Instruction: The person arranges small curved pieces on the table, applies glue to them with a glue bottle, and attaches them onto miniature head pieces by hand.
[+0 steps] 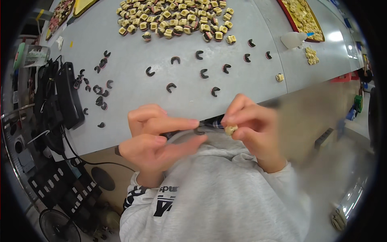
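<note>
Just off the table's near edge, my left hand (155, 139) pinches a dark U-shaped piece (199, 131) between thumb and index finger. To its right, my right hand (256, 127) grips a small cream-coloured piece (230, 130) in its fingertips; its far side is hidden by the fingers. The two pieces are apart. On the table beyond lie several loose dark U-shaped pieces, some with pink edges, such as one small arch (215, 92) near the front. A single cream piece (279, 77) lies further right.
A large heap of cream-and-dark pieces (173, 18) covers the far middle of the grey table (133, 101). Far right are a red-rimmed tray (292, 24), a white bottle with a blue tip (293, 39) and a cream cluster (311, 56). A black box with cables (70, 94) stands left.
</note>
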